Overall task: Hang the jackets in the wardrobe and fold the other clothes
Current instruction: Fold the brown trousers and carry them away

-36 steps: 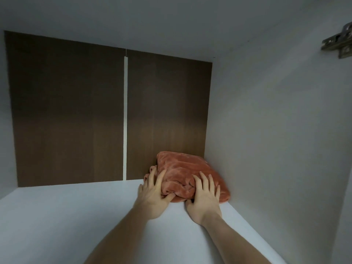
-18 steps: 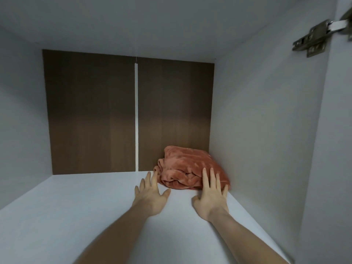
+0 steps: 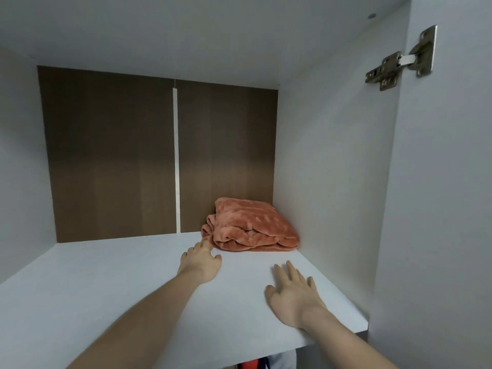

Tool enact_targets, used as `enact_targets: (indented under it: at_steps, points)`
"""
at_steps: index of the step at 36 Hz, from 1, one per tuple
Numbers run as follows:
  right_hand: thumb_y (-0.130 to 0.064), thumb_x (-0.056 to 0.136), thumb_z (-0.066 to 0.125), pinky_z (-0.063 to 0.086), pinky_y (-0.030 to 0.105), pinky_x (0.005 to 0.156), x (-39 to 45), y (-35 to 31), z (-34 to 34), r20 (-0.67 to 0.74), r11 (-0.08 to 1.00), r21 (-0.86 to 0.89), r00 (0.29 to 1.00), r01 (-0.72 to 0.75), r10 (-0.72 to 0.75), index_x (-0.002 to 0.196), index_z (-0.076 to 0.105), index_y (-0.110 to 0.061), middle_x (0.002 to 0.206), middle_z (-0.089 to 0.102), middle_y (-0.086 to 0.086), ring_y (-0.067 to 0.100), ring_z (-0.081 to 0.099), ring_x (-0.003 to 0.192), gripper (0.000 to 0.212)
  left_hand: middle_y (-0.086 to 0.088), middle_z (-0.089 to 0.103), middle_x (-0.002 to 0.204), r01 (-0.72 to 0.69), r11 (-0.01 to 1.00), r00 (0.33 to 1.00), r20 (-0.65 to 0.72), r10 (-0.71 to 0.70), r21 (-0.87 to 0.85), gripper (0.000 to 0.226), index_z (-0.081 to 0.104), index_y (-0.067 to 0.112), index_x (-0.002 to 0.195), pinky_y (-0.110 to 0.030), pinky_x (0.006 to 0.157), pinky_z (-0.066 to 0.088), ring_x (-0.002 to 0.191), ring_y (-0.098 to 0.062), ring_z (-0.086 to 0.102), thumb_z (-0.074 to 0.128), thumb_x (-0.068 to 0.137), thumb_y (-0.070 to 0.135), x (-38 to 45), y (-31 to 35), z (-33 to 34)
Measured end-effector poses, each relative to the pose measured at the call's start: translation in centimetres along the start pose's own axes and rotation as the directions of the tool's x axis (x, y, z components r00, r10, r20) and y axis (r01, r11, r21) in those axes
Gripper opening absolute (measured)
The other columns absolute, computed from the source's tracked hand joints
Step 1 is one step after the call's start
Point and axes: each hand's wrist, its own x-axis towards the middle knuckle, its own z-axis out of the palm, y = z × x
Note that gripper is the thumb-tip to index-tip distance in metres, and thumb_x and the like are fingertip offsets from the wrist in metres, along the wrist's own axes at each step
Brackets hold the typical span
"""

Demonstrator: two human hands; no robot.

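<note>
Head view: a folded orange fleece garment (image 3: pixel 251 226) is seen lying on the white shelf (image 3: pixel 106 288) of the wardrobe, tucked into the back right corner against the brown back panel (image 3: pixel 111 155) and just beside the white side wall (image 3: pixel 332 169). The left hand (image 3: pixel 200 263) is stretched out with relaxed fingers, nothing held; its fingertips are placed at the garment's near left edge, though whether they touch it cannot be told for sure. The right hand (image 3: pixel 294 295) is laid flat on the shelf with fingers spread, nothing gripped, apart from the garment. A metal hinge (image 3: pixel 399 61) is fixed high on the right, where the side wall meets the door.
</note>
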Motion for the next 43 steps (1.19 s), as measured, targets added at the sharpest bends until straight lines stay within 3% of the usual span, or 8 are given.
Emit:
enact_targets:
  at_steps: [12, 18, 23, 28, 31, 35, 38, 43]
  points:
    - [-0.052, 0.104, 0.026, -0.002, 0.038, 0.125, -8.9, -0.9, 2.3, -0.18, 0.999, 0.035, 0.983, -0.018, 0.024, 0.159, 0.028, -0.033, 0.17, 0.017, -0.003, 0.016, 0.008, 0.157, 0.058, -0.002, 0.051, 0.148, -0.202, 0.979, 0.975, 0.094, 0.203, -0.015, 0.051, 0.047, 0.02, 0.143, -0.035, 0.107, 0.041, 0.13, -0.025, 0.051, 0.047, 0.099, 0.046, -1.4, -1.2, 0.9]
    - [-0.044, 0.101, 0.051, 0.007, 0.018, 0.121, -14.8, -1.1, 2.7, -0.318, 0.968, 0.246, 0.947, 0.04, 0.042, 0.148, 0.048, -0.037, 0.159, 0.035, -0.022, -0.001, 0.018, 0.151, 0.048, 0.0, 0.025, 0.166, -0.36, 0.932, 0.893, 0.303, 0.333, 0.038, 0.07, 0.026, 0.026, 0.158, -0.036, 0.121, 0.022, 0.151, -0.024, 0.023, 0.035, 0.1, 0.064, -6.7, -0.5, -0.5]
    - [-0.028, 0.094, 0.068, 0.042, 0.015, 0.099, -21.8, 0.5, 0.6, -0.327, 0.836, 0.547, 0.93, 0.041, 0.168, 0.115, 0.07, -0.041, 0.123, 0.064, -0.032, -0.011, 0.055, 0.119, 0.026, 0.004, -0.007, 0.171, -0.501, 0.863, 0.766, 0.5, 0.403, 0.072, 0.08, 0.001, 0.032, 0.163, -0.039, 0.127, 0.001, 0.157, -0.028, -0.008, 0.023, 0.098, 0.072, -13.9, 2.3, -2.0]
    - [-0.029, 0.095, 0.068, 0.048, 0.011, 0.086, -31.6, 3.0, -0.8, -0.325, 0.785, 0.618, 0.891, -0.054, 0.317, 0.107, 0.072, -0.045, 0.109, 0.071, -0.025, -0.001, 0.067, 0.103, 0.02, 0.008, -0.006, 0.171, -0.729, 0.681, 0.612, 0.504, 0.61, 0.061, 0.082, 0.006, 0.039, 0.161, -0.036, 0.126, 0.004, 0.157, -0.024, -0.007, 0.017, 0.09, 0.079, -23.0, 3.9, -2.4]
    - [-0.025, 0.097, 0.067, 0.048, 0.011, 0.087, -37.3, 3.8, -0.2, -0.358, 0.767, 0.633, 0.839, -0.104, 0.41, 0.105, 0.072, -0.04, 0.111, 0.072, -0.024, 0.001, 0.068, 0.103, 0.018, 0.03, 0.015, 0.163, -0.839, 0.541, 0.423, 0.551, 0.719, -0.061, 0.08, 0.021, 0.052, 0.153, -0.021, 0.12, 0.013, 0.153, 0.001, 0.006, 0.015, 0.082, 0.088, -28.4, 3.6, -1.9]
    - [-0.025, 0.099, 0.065, 0.045, 0.007, 0.085, -45.4, 4.9, 2.0, -0.359, 0.729, 0.665, 0.786, -0.162, 0.502, 0.109, 0.07, -0.044, 0.113, 0.07, -0.026, -0.001, 0.065, 0.108, 0.022, 0.05, -0.003, 0.153, -0.827, 0.404, 0.132, 0.564, 0.815, -0.39, 0.069, 0.015, 0.068, 0.144, -0.01, 0.116, 0.007, 0.139, 0.028, -0.006, 0.021, 0.079, 0.091, -36.7, 5.7, 1.4]
    - [-0.025, 0.098, 0.065, 0.046, 0.01, 0.084, -52.5, 6.8, 2.8, -0.349, 0.687, 0.683, 0.715, -0.249, 0.606, 0.111, 0.068, -0.048, 0.111, 0.07, -0.025, -0.001, 0.065, 0.109, 0.026, 0.043, 0.005, 0.155, -0.85, 0.286, 0.092, 0.409, 0.908, -0.443, 0.054, 0.026, 0.053, 0.149, 0.0, 0.108, -0.004, 0.141, 0.022, 0.001, 0.036, 0.097, 0.066, -43.4, 10.0, 4.7]
    - [-0.03, 0.096, 0.067, 0.051, 0.027, 0.093, -64.8, 10.4, 3.3, -0.318, 0.591, 0.704, 0.569, -0.394, 0.759, 0.114, 0.066, -0.049, 0.121, 0.066, -0.027, -0.002, 0.062, 0.115, 0.027, 0.043, 0.018, 0.149, -0.736, 0.208, 0.005, 0.303, 0.953, -0.644, 0.042, 0.039, 0.049, 0.142, -0.001, 0.106, 0.012, 0.138, 0.017, 0.021, 0.047, 0.101, 0.053, -55.4, 18.7, 7.7]
